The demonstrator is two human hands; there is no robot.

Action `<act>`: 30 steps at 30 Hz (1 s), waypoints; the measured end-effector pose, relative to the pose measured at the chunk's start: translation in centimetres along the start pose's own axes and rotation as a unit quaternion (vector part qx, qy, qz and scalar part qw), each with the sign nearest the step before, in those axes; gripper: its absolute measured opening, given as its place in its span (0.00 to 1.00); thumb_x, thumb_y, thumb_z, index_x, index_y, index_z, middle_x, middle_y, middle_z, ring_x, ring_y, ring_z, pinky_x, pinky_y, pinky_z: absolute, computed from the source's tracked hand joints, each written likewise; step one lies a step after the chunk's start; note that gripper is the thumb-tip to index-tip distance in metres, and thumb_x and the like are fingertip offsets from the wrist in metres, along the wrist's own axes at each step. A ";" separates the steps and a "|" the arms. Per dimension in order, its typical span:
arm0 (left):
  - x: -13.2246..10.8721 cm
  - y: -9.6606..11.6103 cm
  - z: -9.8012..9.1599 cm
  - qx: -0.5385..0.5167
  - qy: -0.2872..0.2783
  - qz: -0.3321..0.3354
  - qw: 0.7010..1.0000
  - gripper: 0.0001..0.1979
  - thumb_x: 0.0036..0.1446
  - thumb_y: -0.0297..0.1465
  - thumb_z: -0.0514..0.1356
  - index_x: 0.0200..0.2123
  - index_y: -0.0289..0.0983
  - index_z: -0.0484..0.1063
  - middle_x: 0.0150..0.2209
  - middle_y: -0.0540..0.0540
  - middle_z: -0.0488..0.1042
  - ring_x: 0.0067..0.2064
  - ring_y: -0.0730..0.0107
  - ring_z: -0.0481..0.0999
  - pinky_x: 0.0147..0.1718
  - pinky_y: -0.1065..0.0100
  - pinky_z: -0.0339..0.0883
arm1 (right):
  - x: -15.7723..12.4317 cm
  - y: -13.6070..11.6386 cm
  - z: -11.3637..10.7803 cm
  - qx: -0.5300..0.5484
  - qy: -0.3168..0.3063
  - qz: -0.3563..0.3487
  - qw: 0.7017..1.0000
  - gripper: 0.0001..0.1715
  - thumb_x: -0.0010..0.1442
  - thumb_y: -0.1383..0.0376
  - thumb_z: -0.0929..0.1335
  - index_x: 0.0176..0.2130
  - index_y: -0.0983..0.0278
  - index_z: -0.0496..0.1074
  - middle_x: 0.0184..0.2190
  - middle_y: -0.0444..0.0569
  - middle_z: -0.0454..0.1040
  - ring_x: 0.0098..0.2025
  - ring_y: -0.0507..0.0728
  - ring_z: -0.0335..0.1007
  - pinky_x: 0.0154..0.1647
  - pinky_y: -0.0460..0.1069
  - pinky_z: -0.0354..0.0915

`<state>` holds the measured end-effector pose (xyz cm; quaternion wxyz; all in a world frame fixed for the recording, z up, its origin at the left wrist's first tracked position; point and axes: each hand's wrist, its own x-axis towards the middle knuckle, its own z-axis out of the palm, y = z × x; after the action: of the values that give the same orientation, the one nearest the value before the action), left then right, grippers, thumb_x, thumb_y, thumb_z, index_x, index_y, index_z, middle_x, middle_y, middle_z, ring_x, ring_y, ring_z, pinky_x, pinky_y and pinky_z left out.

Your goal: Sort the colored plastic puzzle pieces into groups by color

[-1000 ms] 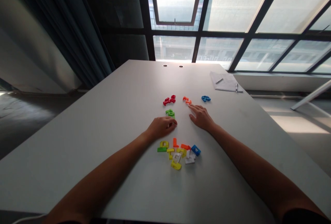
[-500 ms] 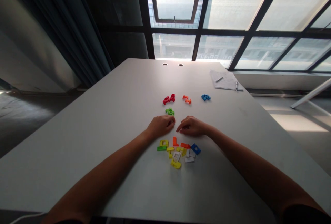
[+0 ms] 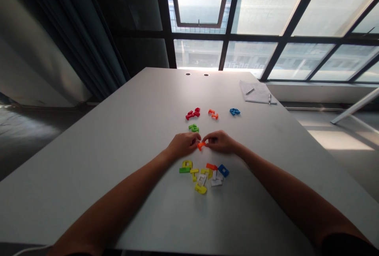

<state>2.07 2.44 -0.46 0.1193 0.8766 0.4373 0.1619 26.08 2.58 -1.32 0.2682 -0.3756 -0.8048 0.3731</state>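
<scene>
Between both hands, orange piece.

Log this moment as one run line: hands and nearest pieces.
left hand: at orange plastic piece | right hand: at same piece | nearby: green pieces, mixed-colour pile

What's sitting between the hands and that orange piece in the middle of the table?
Nothing visible: the left hand and right hand meet the orange plastic piece directly from either side. The green pieces ahead and the loose pile of coloured pieces nearer the person lie apart from it.
</scene>
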 end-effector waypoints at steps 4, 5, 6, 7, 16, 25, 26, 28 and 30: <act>0.0 -0.1 0.0 -0.015 -0.013 -0.018 1.000 0.18 0.61 0.42 0.61 0.52 0.44 0.72 0.33 0.52 0.80 0.32 0.65 0.78 0.29 0.68 0.61 | 0.1 0.9 0.4 -0.012 0.134 0.007 0.991 0.13 0.58 0.63 0.71 0.42 0.66 0.81 0.22 0.41 0.69 0.25 0.49 0.61 0.29 0.44 0.60; 0.0 -0.1 0.0 -0.025 -0.016 -0.019 0.999 0.20 0.61 0.45 0.62 0.53 0.44 0.71 0.33 0.52 0.80 0.32 0.65 0.78 0.29 0.68 0.61 | 0.1 0.9 0.5 -0.018 0.143 0.007 0.990 0.13 0.58 0.63 0.71 0.41 0.66 0.81 0.22 0.40 0.69 0.25 0.49 0.61 0.29 0.44 0.60; 0.1 -0.2 0.0 -0.033 -0.018 -0.020 0.999 0.21 0.61 0.47 0.62 0.53 0.43 0.70 0.33 0.52 0.80 0.32 0.65 0.78 0.29 0.68 0.61 | 0.2 1.0 0.6 -0.026 0.147 0.005 0.989 0.12 0.57 0.64 0.71 0.41 0.66 0.81 0.22 0.40 0.69 0.25 0.49 0.61 0.29 0.45 0.60; 0.1 -0.2 0.1 -0.038 -0.016 -0.023 0.999 0.21 0.62 0.48 0.61 0.53 0.43 0.70 0.34 0.52 0.80 0.33 0.65 0.79 0.30 0.69 0.62 | 0.2 1.0 0.7 -0.033 0.149 0.002 0.988 0.12 0.57 0.64 0.71 0.41 0.66 0.81 0.22 0.40 0.69 0.24 0.49 0.61 0.29 0.45 0.60; 0.2 -0.5 0.3 -0.039 -0.008 -0.026 0.999 0.18 0.66 0.47 0.58 0.52 0.44 0.71 0.35 0.51 0.81 0.35 0.63 0.80 0.31 0.68 0.63 | 0.3 0.9 0.9 -0.037 0.138 -0.006 0.990 0.10 0.58 0.63 0.71 0.40 0.65 0.79 0.22 0.40 0.69 0.24 0.49 0.61 0.29 0.44 0.60; 0.2 -0.3 0.1 -0.037 -0.011 -0.026 0.999 0.18 0.67 0.46 0.56 0.53 0.43 0.70 0.35 0.50 0.80 0.35 0.63 0.80 0.32 0.68 0.65 | 0.2 0.9 0.7 -0.025 0.128 -0.005 0.992 0.11 0.59 0.61 0.71 0.40 0.65 0.78 0.23 0.40 0.69 0.25 0.49 0.61 0.29 0.44 0.60; 0.2 -0.3 0.0 -0.035 -0.011 -0.028 0.999 0.18 0.67 0.46 0.56 0.53 0.43 0.70 0.35 0.50 0.80 0.35 0.63 0.80 0.32 0.68 0.65 | 0.2 1.0 0.7 -0.023 0.125 -0.004 0.992 0.11 0.59 0.61 0.72 0.40 0.65 0.78 0.23 0.40 0.69 0.25 0.49 0.61 0.29 0.44 0.60; 0.2 -0.3 0.0 -0.030 -0.012 -0.031 0.999 0.18 0.67 0.45 0.56 0.53 0.43 0.70 0.35 0.50 0.80 0.36 0.62 0.80 0.32 0.68 0.66 | 0.2 1.0 0.7 -0.020 0.121 -0.002 0.992 0.12 0.59 0.60 0.72 0.41 0.65 0.78 0.23 0.40 0.70 0.25 0.49 0.61 0.29 0.44 0.60; 0.2 -0.3 0.1 -0.028 -0.013 -0.033 0.999 0.18 0.67 0.45 0.56 0.53 0.43 0.70 0.35 0.50 0.80 0.36 0.62 0.81 0.33 0.68 0.66 | 0.2 1.1 0.6 -0.015 0.118 0.000 0.993 0.12 0.60 0.59 0.72 0.41 0.65 0.77 0.24 0.41 0.70 0.25 0.49 0.62 0.29 0.44 0.61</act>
<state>2.02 2.77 -0.57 0.1551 0.8602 0.4592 0.1585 25.95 3.00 -2.52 0.3557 -0.4209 -0.7732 0.3138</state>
